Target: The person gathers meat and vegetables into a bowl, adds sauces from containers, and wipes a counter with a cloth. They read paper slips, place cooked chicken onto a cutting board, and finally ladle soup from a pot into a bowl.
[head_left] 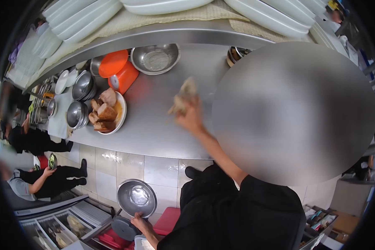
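Observation:
My right hand (189, 114) reaches over the steel counter (162, 121), its fingers closed round a crumpled beige rag (188, 88) blurred by motion. Low down, away from the counter's front edge, my left hand (142, 223) grips the rim of a metal bowl (136, 198). That bowl is tilted, with its shiny inside facing up. Left of my right hand stands a white bowl (123, 110) piled with large browned chunks of meat (106, 111).
An orange container (123, 79), a wide steel bowl (155, 60) and stacked metal bowls (77, 114) line the counter's back and left. White dishes (162, 6) fill the shelf above. A co-worker (39, 183) holds a bowl of greens. A large blur hides the right side.

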{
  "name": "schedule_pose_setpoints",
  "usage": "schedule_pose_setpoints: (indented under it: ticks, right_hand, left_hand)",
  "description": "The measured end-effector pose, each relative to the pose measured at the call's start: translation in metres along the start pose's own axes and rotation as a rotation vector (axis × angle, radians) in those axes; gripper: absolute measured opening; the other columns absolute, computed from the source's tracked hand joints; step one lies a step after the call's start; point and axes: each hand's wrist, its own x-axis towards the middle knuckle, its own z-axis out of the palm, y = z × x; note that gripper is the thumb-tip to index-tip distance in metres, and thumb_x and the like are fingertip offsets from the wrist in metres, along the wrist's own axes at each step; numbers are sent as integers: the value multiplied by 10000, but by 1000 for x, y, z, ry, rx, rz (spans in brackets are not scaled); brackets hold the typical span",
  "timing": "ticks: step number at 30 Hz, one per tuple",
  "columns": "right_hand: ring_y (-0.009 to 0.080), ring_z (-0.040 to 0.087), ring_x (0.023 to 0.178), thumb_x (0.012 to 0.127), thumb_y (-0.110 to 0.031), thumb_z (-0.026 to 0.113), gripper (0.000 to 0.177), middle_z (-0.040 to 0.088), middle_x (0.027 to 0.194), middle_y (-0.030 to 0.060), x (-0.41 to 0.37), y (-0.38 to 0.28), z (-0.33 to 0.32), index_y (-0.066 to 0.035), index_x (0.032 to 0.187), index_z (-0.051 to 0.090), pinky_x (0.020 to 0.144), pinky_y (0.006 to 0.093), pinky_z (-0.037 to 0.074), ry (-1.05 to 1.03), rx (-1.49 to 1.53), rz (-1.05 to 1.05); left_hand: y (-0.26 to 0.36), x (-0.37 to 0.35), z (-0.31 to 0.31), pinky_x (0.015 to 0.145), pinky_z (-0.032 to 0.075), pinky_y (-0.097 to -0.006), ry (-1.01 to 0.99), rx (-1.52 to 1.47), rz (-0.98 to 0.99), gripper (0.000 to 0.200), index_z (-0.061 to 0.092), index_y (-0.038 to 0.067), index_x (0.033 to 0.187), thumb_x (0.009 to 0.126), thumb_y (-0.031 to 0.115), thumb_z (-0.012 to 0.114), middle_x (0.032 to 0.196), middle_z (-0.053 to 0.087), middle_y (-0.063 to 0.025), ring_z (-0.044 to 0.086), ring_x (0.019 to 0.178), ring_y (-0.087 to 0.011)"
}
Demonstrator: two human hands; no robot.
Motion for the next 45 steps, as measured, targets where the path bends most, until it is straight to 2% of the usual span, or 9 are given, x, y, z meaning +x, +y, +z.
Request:
schedule_pose_setpoints:
  ticks: [4,12,16,20,30,37,40,44,45]
  right_hand:
    - [391,389,1166,773,-326,469,480,460,1230,180,40,94,-3,-58,1170,501,993,464,297,38,-607,-20]
    - [363,439,1111,768,-305,530,462,493,1172,183,-44,132,-84,16,1099,498,975,443,317,13,-610,336]
    - [389,396,1147,781,-294,500,531,472,1195,201,-103,113,-105,35,1195,449,994,465,278,-8,-739,283]
    - [413,382,1141,764,-260,506,534,453,1209,220,-113,104,-107,44,1198,433,993,462,284,22,-735,216]
    - [398,332,1178,806,-308,510,496,418,1256,187,-104,76,-106,-89,1246,444,990,475,281,98,-712,237]
    - [355,361,1171,839,-393,526,476,443,1265,148,-74,64,-94,-96,1210,486,974,457,297,-139,-987,426]
    - [356,385,1151,815,-446,555,530,447,1255,177,-47,31,-67,-86,1199,494,970,447,307,-32,-1000,52]
    - [157,556,753,768,-186,652,424,586,1083,120,-44,-23,10,-20,1141,535,696,309,457,-402,137,640]
    - [137,544,712,755,-131,632,296,636,888,87,-53,1,24,-8,1023,601,685,293,445,-465,55,480]
  left_hand:
    - [16,-2,35,566,395,-300,-88,-23,42,117,435,-38,670,629,51,497,686,484,-83,479,616,-179]
    - [19,15,60,511,327,-233,-199,-44,41,69,483,17,698,675,66,524,620,476,-3,410,536,-91]
    - [30,35,101,479,317,-233,-396,48,34,113,540,6,743,684,102,544,631,518,-20,428,525,-91]
    - [31,59,169,454,525,-309,-637,-53,-99,165,525,-47,811,701,76,538,688,557,-86,585,553,-182]
    - [47,98,267,395,513,-274,-1009,160,-210,343,492,-103,1026,768,108,577,801,604,-170,581,497,-204]
    - [99,149,240,518,476,-247,-1323,591,-206,384,589,-7,895,832,372,581,726,591,-75,585,615,-137]
    - [120,195,191,578,440,-238,-1398,697,55,389,620,28,814,855,408,546,679,588,-29,545,665,-98]
    - [116,255,100,643,447,-315,-1172,812,140,416,633,22,816,849,421,520,731,619,-123,572,693,-210]
    - [116,266,77,675,454,-357,-1097,938,161,420,638,30,839,841,430,511,765,625,-168,596,729,-278]
